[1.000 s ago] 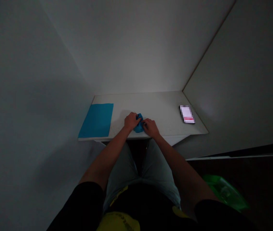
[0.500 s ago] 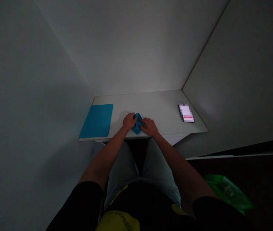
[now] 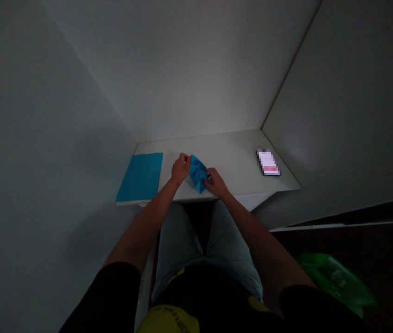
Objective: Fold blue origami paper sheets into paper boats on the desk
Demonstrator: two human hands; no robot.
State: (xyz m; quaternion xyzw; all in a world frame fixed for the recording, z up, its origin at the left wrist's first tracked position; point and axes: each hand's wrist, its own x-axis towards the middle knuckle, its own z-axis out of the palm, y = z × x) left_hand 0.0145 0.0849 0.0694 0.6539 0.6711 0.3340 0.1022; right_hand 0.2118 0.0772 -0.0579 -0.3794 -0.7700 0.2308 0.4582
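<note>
A creased piece of blue folded paper (image 3: 197, 174) is held between my two hands above the white table, close to its front edge. My left hand (image 3: 181, 167) pinches its upper left corner with the fingertips. On the other side, my right hand (image 3: 215, 181) grips the lower right edge between thumb and fingers. Folds run across the paper, and its exact shape is hard to make out in the dim light.
On the left of the white table (image 3: 231, 159) lies a flat sheet of blue paper (image 3: 142, 178). A phone with a lit, blurred screen (image 3: 268, 163) rests at the right. Walls enclose the table. Something green and shiny (image 3: 337, 277) is low at the right.
My left hand has moved left and slightly away from me, and the blue paper has spread wider between the hands. My right hand has stayed nearly in place.
</note>
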